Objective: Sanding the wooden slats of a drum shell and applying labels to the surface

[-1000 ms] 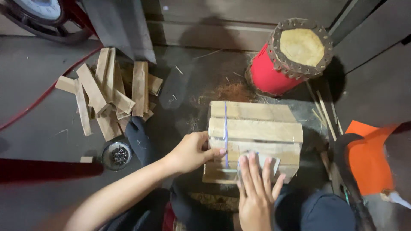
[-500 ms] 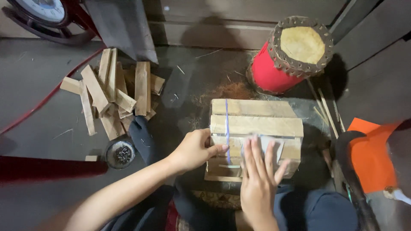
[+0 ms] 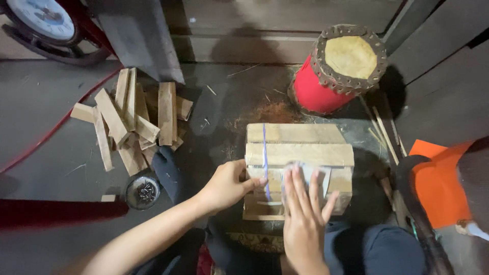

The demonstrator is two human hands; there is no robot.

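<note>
A small wooden slat crate (image 3: 298, 153) lies on the dark floor in front of me, with a blue line running down its left part. My left hand (image 3: 226, 184) grips the crate's left edge, thumb on top. My right hand (image 3: 304, 214) lies flat with fingers spread, pressing a pale grey sheet (image 3: 311, 173) against the near slats. The sheet looks like sandpaper, but it is blurred and mostly hidden under my fingers.
A heap of short wooden slats (image 3: 130, 119) lies to the left. A small round tin of nails (image 3: 142, 192) sits near my left forearm. A red drum-shaped stool (image 3: 338, 71) stands behind the crate. An orange object (image 3: 438, 183) is at the right, a round dial scale (image 3: 43, 20) top left.
My right hand has slid forward over the crate's near slats with the grey sheet under it. My left hand has kept its hold on the left edge.
</note>
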